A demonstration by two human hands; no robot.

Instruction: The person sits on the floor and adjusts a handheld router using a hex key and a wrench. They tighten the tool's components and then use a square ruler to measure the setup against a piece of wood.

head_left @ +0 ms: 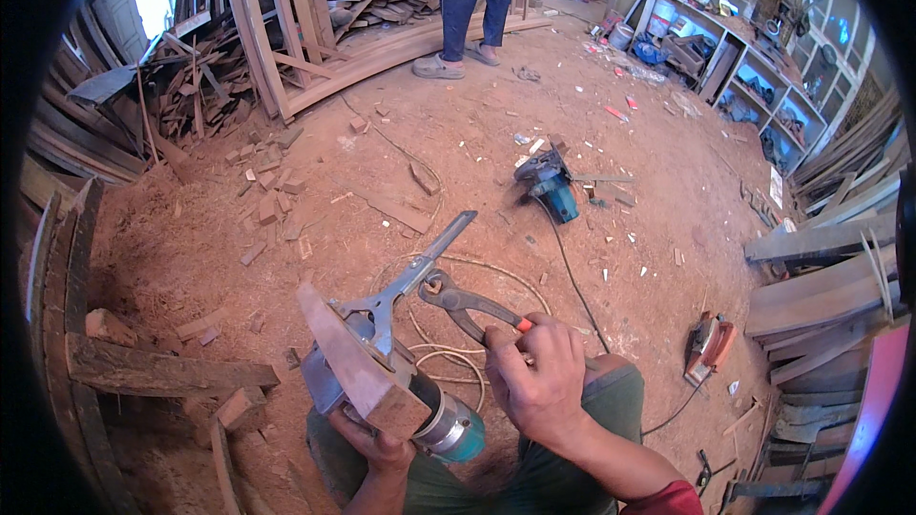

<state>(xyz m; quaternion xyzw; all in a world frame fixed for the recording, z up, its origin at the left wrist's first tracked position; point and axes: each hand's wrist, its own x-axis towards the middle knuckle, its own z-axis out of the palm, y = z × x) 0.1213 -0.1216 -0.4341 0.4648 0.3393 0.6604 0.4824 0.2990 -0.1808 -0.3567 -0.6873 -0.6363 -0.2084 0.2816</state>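
My left hand (pixel 382 446) grips a power tool from below; it has a teal and silver cylindrical body (pixel 450 424), a long metal arm (pixel 429 257) pointing up and forward, and a wooden block (pixel 355 353) lying along it. My right hand (pixel 534 381) is closed on the handles of dark pincers with an orange band (pixel 458 298). The pincers' jaws are at the metal arm, seemingly touching it; exactly what they grip is too small to tell. A pale cord (pixel 515 281) loops on the floor beyond the tool.
A circular saw (pixel 551 189) and an orange-and-silver power tool (pixel 704 348) sit on the sawdust-covered floor with cords. A person (pixel 463 14) stands beside a wooden frame (pixel 286 86). Timber piles (pixel 811 300) line both sides; a cluttered shelf unit (pixel 759 86) stands at back right.
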